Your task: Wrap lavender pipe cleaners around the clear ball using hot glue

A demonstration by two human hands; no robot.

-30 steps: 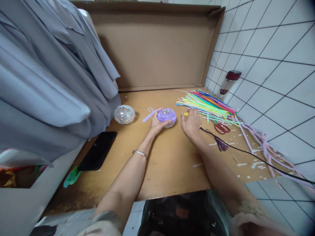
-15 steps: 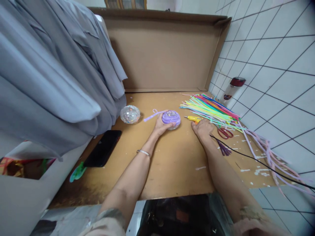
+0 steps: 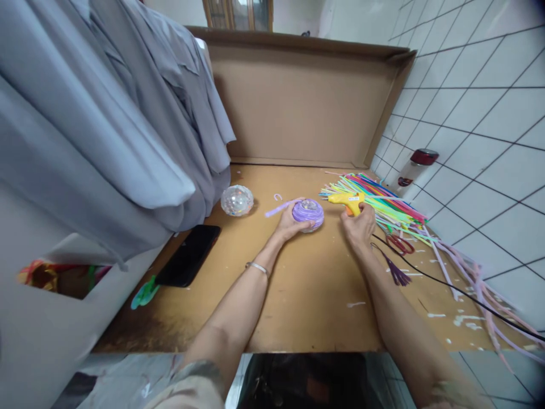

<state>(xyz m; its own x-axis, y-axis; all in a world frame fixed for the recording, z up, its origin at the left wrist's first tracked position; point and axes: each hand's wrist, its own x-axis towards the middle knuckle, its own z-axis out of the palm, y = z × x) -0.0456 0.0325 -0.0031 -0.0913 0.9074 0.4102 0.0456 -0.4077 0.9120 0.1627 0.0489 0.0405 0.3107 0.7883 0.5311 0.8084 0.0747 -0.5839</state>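
My left hand is wrapped round a clear faceted bowl wound with purple pipe cleaner. A loose purple tail sticks out from it to the left. In my right hand is a yellow hot glue gun, gripped by its handle, its nozzle pointing left toward the wound bowl and apart from it. A second clear faceted bowl stands to the left. Near the purple tail lies a small pale curl on the table.
Colourful pipe cleaners are piled at the right, beside red-handled scissors and a purple tassel. A black cord crosses the right side. A phone lies left. A jar stands by the tiled wall; cardboard rises behind.
My right hand has lifted the glue gun off the table. The camera view has shifted, while my left hand keeps its hold on the purple-wound bowl.
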